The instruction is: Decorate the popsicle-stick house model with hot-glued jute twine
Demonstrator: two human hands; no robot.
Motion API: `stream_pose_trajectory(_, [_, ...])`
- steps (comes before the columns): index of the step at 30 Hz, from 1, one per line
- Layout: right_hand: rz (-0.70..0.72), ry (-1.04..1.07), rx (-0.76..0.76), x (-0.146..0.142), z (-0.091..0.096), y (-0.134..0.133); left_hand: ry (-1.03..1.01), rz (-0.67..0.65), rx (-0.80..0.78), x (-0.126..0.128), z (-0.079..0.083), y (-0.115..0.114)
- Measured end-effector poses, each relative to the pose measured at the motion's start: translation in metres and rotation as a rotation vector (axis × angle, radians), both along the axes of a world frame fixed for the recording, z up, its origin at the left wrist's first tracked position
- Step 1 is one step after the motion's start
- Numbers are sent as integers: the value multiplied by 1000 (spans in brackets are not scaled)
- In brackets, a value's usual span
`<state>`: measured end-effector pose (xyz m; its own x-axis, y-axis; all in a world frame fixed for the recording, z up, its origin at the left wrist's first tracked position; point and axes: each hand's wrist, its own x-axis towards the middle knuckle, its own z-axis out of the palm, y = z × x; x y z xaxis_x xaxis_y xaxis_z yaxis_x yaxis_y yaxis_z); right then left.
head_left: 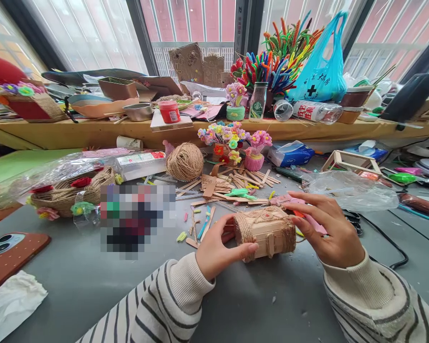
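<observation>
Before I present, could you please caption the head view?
Left fingers hold a pale, twine-trimmed wooden cylinder, with right fingers at its other end.

Left grip (214, 247) curves, thumb (245, 250) pointing inward; right grip (334, 232) arches, fingers (310, 211) spread leftward.

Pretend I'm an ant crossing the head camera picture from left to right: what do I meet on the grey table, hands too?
Brown-cased phone → ball of twine → left hand → stick-and-twine craft → right hand.
</observation>
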<state>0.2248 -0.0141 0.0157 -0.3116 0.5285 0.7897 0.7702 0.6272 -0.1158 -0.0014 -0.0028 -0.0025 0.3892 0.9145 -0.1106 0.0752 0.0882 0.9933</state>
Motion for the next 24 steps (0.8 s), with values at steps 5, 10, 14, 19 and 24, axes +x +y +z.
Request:
stream_pose_trajectory(5, [-76,139,-33,5,-1,0,2,45,-65,-1,3,0])
stream_pose_trajectory(10, [-229,373,-87,4,-7,-2,-112,80,-67,-2,-4,5])
stream_pose_trajectory(14, [-337,563,-137,3,-8,-4,-216,87,-94,-5,-15,12])
stream_pose_trajectory(19, [-410,551,-131,7,-7,-4,-379,82,-182,-10,-12,15])
stream_pose_trajectory(24, [-311,339,-197,17,-16,7,-415,178,-60,-12,-5,14])
